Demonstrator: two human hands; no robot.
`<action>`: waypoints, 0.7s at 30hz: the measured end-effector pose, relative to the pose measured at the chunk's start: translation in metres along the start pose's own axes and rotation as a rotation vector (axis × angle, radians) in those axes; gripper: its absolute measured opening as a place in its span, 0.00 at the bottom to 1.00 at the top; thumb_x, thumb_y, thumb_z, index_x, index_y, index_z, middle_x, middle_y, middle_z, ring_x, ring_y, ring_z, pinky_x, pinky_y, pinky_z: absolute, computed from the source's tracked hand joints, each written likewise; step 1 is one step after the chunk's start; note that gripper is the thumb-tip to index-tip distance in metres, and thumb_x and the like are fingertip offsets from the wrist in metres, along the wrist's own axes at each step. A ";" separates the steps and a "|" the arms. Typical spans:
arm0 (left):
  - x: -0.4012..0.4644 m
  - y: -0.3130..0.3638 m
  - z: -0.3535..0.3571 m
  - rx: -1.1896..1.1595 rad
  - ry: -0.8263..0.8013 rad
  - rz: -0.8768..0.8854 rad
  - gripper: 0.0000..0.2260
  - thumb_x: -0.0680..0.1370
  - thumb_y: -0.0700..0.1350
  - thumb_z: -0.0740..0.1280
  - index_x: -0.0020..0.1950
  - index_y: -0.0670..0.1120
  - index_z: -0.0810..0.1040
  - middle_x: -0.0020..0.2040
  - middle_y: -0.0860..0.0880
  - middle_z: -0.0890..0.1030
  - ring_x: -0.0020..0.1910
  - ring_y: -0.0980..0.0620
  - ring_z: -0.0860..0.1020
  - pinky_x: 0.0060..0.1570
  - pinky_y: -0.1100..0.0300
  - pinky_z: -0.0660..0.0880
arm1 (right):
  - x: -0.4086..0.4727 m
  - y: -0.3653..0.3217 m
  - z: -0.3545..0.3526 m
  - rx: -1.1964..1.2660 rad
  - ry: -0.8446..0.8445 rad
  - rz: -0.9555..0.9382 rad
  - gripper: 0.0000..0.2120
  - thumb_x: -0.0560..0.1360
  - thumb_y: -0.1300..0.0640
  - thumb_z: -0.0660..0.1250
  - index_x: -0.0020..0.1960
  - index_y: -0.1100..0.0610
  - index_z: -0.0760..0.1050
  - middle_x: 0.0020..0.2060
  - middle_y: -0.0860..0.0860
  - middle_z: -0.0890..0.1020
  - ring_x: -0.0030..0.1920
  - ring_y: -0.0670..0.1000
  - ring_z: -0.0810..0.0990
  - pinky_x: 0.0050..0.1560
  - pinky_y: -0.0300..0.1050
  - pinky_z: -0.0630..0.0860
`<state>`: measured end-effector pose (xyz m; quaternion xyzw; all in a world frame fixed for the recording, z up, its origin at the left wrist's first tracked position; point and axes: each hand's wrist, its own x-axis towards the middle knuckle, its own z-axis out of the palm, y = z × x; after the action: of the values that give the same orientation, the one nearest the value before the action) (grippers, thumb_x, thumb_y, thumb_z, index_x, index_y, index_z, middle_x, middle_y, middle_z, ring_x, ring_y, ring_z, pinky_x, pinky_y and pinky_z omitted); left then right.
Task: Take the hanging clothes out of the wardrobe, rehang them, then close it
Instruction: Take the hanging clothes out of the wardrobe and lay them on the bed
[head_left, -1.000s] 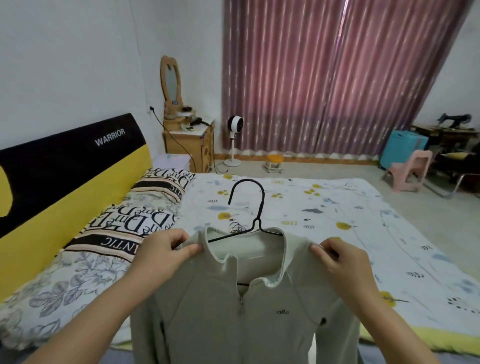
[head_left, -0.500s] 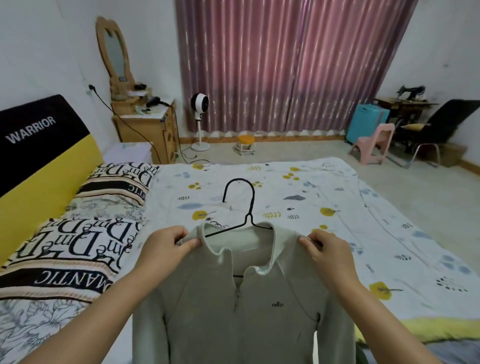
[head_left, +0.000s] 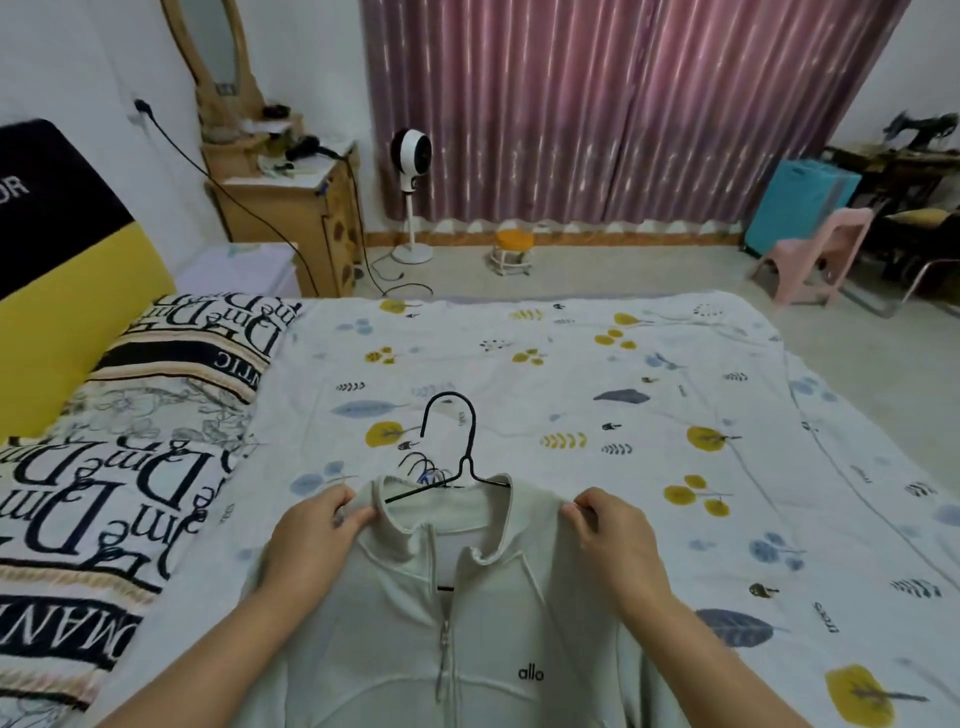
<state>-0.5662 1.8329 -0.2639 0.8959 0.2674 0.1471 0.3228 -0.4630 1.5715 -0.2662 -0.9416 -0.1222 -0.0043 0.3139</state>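
A pale grey-white zip jacket (head_left: 493, 623) with a small "allo" logo hangs on a black wire hanger (head_left: 462, 447), front toward me, over the bed. My left hand (head_left: 317, 535) pinches its left shoulder beside the collar. My right hand (head_left: 613, 530) pinches the right shoulder. The hanger's hook stands upright above the collar. Behind the collar, several more black hanger hooks (head_left: 423, 467) lie on the bed. The wardrobe is out of view.
The bed's floral sheet (head_left: 571, 395) spreads ahead, with lettered pillows (head_left: 156, 441) on the left against a yellow and black headboard (head_left: 67, 249). Beyond are a wooden dresser (head_left: 296, 202), a white fan (head_left: 411, 156), an orange stool (head_left: 513, 249), a pink chair (head_left: 815, 254) and maroon curtains (head_left: 597, 104).
Both hands have lowered the jacket toward the bed while keeping their grip. The view has tilted down and turned right. More hanger hooks now show behind the collar.
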 end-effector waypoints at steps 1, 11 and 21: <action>0.010 -0.006 0.013 0.010 -0.002 -0.011 0.08 0.73 0.46 0.71 0.39 0.42 0.77 0.36 0.44 0.80 0.40 0.43 0.77 0.40 0.52 0.70 | 0.012 0.007 0.011 0.000 -0.011 0.009 0.08 0.79 0.53 0.61 0.43 0.55 0.73 0.35 0.46 0.73 0.40 0.49 0.71 0.38 0.42 0.61; 0.061 -0.090 0.142 0.235 0.046 -0.095 0.08 0.74 0.53 0.68 0.45 0.49 0.78 0.40 0.48 0.83 0.48 0.45 0.79 0.49 0.56 0.62 | 0.077 0.087 0.139 -0.064 -0.130 0.025 0.10 0.79 0.52 0.59 0.40 0.52 0.68 0.33 0.43 0.71 0.40 0.50 0.71 0.40 0.45 0.63; 0.050 -0.136 0.210 0.504 -0.133 -0.343 0.21 0.79 0.57 0.58 0.70 0.50 0.67 0.68 0.49 0.71 0.68 0.50 0.66 0.65 0.49 0.61 | 0.030 0.123 0.217 -0.424 -0.156 -0.221 0.18 0.77 0.50 0.49 0.58 0.56 0.71 0.55 0.56 0.81 0.61 0.54 0.68 0.59 0.55 0.60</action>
<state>-0.4860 1.8447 -0.5062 0.8972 0.4209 -0.0395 0.1276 -0.4199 1.6118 -0.5100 -0.9647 -0.2446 0.0085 0.0968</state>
